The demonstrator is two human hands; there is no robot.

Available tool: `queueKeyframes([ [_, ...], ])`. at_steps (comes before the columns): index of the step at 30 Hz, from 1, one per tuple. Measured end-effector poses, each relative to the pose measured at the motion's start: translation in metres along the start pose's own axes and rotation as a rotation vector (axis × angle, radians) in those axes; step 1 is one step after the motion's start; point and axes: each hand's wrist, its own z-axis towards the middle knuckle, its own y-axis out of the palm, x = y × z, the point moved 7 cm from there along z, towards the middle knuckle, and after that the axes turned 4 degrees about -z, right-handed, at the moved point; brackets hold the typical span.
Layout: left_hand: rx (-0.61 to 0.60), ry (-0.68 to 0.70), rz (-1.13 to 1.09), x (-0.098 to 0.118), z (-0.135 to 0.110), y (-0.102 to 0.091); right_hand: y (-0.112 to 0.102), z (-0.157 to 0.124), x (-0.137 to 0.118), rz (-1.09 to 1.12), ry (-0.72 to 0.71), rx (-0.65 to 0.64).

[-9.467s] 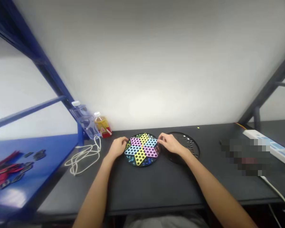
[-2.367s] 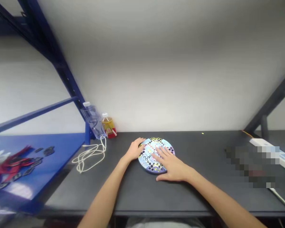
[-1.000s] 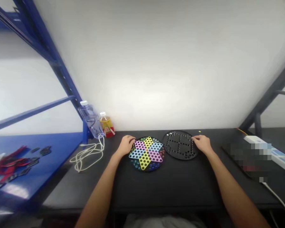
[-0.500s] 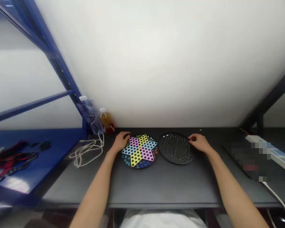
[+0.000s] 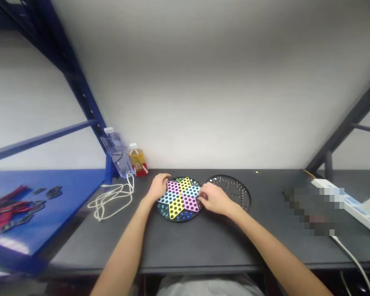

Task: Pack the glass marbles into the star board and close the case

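A round game board (image 5: 179,199) with a star of pink, yellow and blue perforated fields lies on the dark table (image 5: 203,242). My left hand (image 5: 158,186) rests on its left rim, fingers curled over the edge. My right hand (image 5: 212,199) sits at the board's right rim, fingers bent; what they pinch is too small to see. A black perforated round lid (image 5: 234,191) lies flat just right of the board, partly behind my right hand.
A clear water bottle (image 5: 115,152) and a yellow drink bottle (image 5: 137,160) stand at the back left by a blue rack post. A white cable (image 5: 111,200) lies coiled on the left. A white power strip (image 5: 348,204) lies far right.
My right hand has left the black lid's right edge and moved left to the coloured board's right rim. The left hand stays on the board's left rim.
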Motion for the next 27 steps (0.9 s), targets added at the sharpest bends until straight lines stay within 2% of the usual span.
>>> queueKeyframes([
  [3, -0.007, 0.010, -0.001, -0.001, 0.000, 0.001, 0.014, 0.011, 0.000, -0.042, 0.038, -0.147],
  [5, -0.010, 0.015, 0.006, -0.001, 0.000, 0.001, 0.018, 0.014, 0.005, -0.018, 0.065, -0.185],
  [12, -0.026, 0.018, 0.016, 0.001, 0.001, 0.002, 0.024, 0.017, 0.020, 0.218, 0.164, -0.128],
  [15, -0.030, 0.009, 0.022, 0.000, 0.001, 0.002, 0.020, 0.016, 0.038, 0.464, 0.270, -0.003],
  [18, -0.033, 0.011, 0.029, 0.000, 0.001, 0.002, 0.017, 0.012, 0.062, 0.901, 0.419, 0.125],
  [20, -0.037, 0.022, 0.029, 0.001, 0.001, 0.002, 0.019, 0.011, 0.068, 1.157, 0.446, 0.142],
  [22, -0.036, 0.027, 0.030, 0.002, 0.001, 0.002, 0.022, 0.013, 0.069, 1.263, 0.446, 0.131],
  [24, -0.024, 0.021, 0.030, 0.003, 0.001, 0.001, 0.026, 0.013, 0.070, 1.220, 0.467, 0.130],
  [27, -0.014, 0.009, 0.031, 0.004, 0.001, -0.001, 0.023, 0.011, 0.067, 0.886, 0.467, 0.155],
])
